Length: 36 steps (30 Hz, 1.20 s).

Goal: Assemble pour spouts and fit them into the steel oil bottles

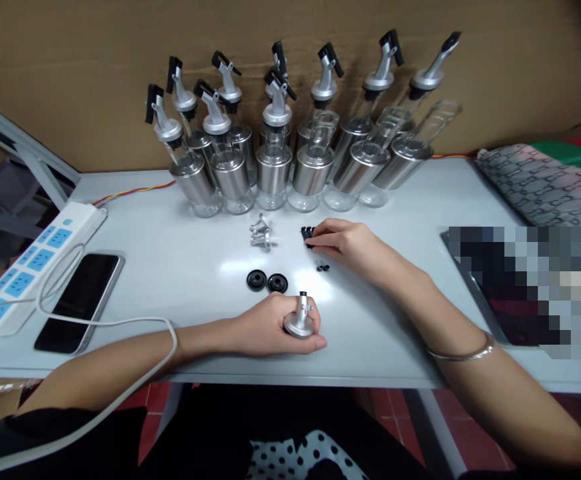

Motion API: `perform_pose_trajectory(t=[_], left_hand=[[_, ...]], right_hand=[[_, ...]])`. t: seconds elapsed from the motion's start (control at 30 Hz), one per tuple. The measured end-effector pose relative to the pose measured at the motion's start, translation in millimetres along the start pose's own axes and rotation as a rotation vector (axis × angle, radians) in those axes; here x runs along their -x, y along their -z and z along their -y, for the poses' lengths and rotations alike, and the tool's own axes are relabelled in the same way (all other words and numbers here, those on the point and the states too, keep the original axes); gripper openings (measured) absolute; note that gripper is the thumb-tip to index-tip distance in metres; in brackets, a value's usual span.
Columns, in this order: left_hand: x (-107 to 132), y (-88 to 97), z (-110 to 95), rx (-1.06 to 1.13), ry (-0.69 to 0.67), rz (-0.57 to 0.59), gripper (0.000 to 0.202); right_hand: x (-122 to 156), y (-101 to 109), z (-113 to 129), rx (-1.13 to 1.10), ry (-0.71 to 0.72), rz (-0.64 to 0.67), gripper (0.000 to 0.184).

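My left hand is closed around a silver bottle pourer, held upright near the table's front with its small black tip pointing up. My right hand reaches to a short row of black pourer levers, its thumb and fingertips pinched on one of them. Just below those fingers lie small black plugs. Two round black rubber stoppers rest beyond my left hand. Farther back, several loose silver spout parts lie in a little heap.
Several glass-and-steel bottles stand in rows at the back, most topped with pourers. A power strip and a phone lie on the left; a white cable crosses my left forearm. A dark flat tablet-like object is at right.
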State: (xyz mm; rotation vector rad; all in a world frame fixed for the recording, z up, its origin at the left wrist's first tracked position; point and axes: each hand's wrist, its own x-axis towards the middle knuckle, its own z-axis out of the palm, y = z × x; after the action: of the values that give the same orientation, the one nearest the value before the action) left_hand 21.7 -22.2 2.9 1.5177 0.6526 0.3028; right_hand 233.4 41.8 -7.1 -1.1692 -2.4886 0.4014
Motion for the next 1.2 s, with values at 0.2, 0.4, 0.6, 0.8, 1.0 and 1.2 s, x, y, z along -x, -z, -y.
perform_pose_trajectory(t=[0.2,0.4,0.6,0.8,1.0,1.2], left_hand=[[0.6,0.1,0.5,0.023,0.034,0.000,0.020],[-0.2,0.5,-0.2,0.069,0.049,-0.001,0.021],[0.6,1.8,0.7,0.097,0.052,0.003,0.022],[-1.8,3.3,7.0,0.172,0.030,0.094,0.030],[-2.7,4.5,9.1,0.165,0.031,0.121,0.034],[-2.6,5.1,7.3,0.163,0.053,0.101,0.034]], right_hand=[[-0.1,-4.7,-8.7,0.093,-0.033,-0.090,0.024],[0.6,-0.7,-9.7,0.076,-0.052,-0.102,0.022],[0.2,21.1,21.0,-0.161,-0.054,-0.158,0.022],[3.2,24.2,63.3,-0.576,0.032,0.156,0.025],[3.8,22.7,64.9,-0.667,-0.057,0.325,0.020],[3.3,19.9,62.1,-0.828,-0.073,0.361,0.023]])
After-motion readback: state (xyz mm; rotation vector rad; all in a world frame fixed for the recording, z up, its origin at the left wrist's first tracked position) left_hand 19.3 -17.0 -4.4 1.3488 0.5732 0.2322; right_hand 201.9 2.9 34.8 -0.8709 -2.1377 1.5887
